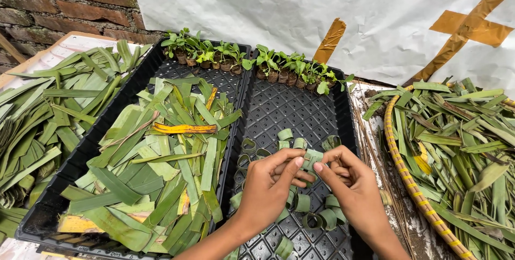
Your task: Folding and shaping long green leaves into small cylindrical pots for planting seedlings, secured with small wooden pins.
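Both my hands meet over the right black tray [279, 110]. My left hand [271, 185] and my right hand [348, 182] pinch one green leaf strip [311, 158] between thumbs and fingertips, curling it into a ring. Several finished leaf rings [322, 218] lie on the tray under and around my hands, some more [248, 145] just beyond my left hand. The left black tray [70, 169] holds a heap of cut green leaf strips [166, 169], with one yellowed strip [185, 128] on top.
Small seedlings in leaf pots [257, 61] line the far edge of both trays. More leaf strips [37, 110] lie at far left. A round woven basket [402, 169] full of leaves [461, 131] sits at right. A white sheet and brick wall stand behind.
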